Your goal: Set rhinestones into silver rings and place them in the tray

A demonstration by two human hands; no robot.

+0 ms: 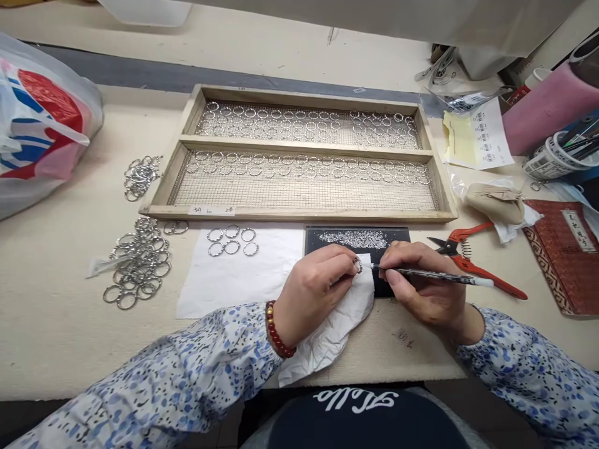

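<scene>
Between the thumb and fingertips of my left hand (318, 290) is a small silver ring (358, 265), held over a crumpled white tissue (327, 346). My right hand (428, 287) grips a slim pen-like stick (435, 274) with a patterned barrel. Its pale tip points left and comes close to the ring; whether they touch I cannot tell. Behind both hands lies a black ridged tray (322, 237) with many tiny shiny stones (358, 238). Several silver rings (231, 247) rest in two rows on a white paper sheet (201, 293) to the left.
A wooden frame with wire mesh (299, 216) holds rows of rings at the back. Loose ring piles (140, 262) lie left, near a plastic bag (47, 125). Orange-handled cutters (486, 274), a red booklet (561, 262) and a cup of pens (556, 159) are at the right.
</scene>
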